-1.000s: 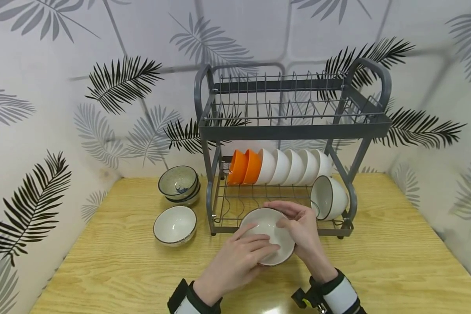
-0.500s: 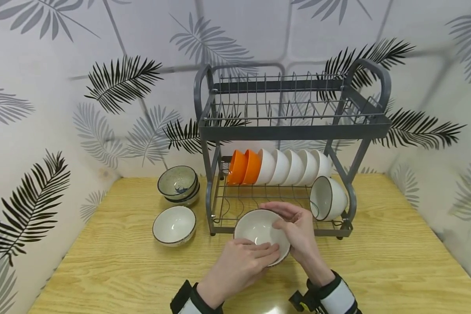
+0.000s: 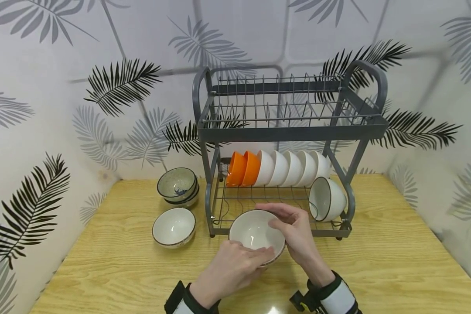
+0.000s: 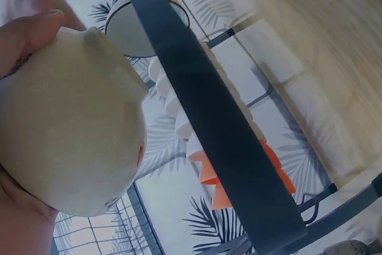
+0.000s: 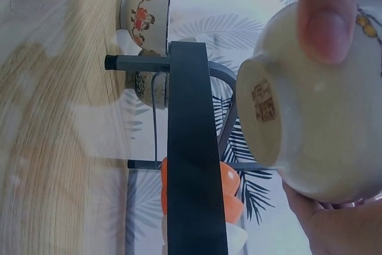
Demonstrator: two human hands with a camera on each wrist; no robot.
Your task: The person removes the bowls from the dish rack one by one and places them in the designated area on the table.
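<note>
Pinching the dark-rimmed bowl (image 3: 255, 229) at lower centre, left hand (image 3: 233, 266) and right hand (image 3: 296, 231) hold likely rigid, slick, breakable ceramic, best gripped near its rim.

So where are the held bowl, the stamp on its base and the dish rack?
Dark-rimmed white bowl (image 3: 254, 229): head view, inside surface.
Brown stamp (image 5: 264, 101): right wrist view, its middle.
Two-tier dish rack (image 3: 292, 134): head view, upper tier's front bar.
</note>
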